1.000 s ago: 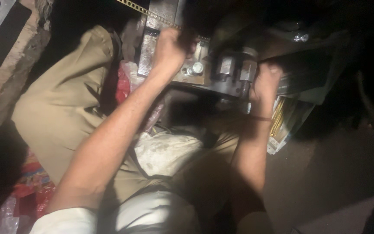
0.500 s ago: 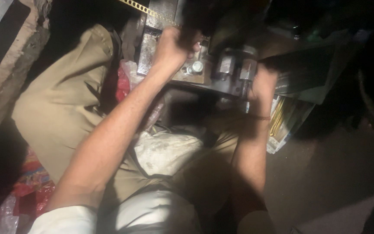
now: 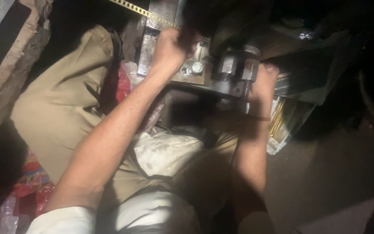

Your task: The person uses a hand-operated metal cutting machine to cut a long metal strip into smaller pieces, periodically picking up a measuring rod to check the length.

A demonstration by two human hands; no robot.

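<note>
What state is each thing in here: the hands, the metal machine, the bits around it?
Left hand: closed on the top of the metal machine; what it grips is blurred.
Right hand: pressed against the machine's right side.
Large nuts: screwed onto the machine.
Small bolt: seated in the plate.
Perforated yellow strip: lying slantwise behind the machine.
Cloth: crumpled on the lap.

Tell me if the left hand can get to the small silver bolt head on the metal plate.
Probably yes. The left hand rests on the metal plate right beside the small bolt head, with nothing visible between them. The right hand is off on the dark hex-nut fitting.
</note>
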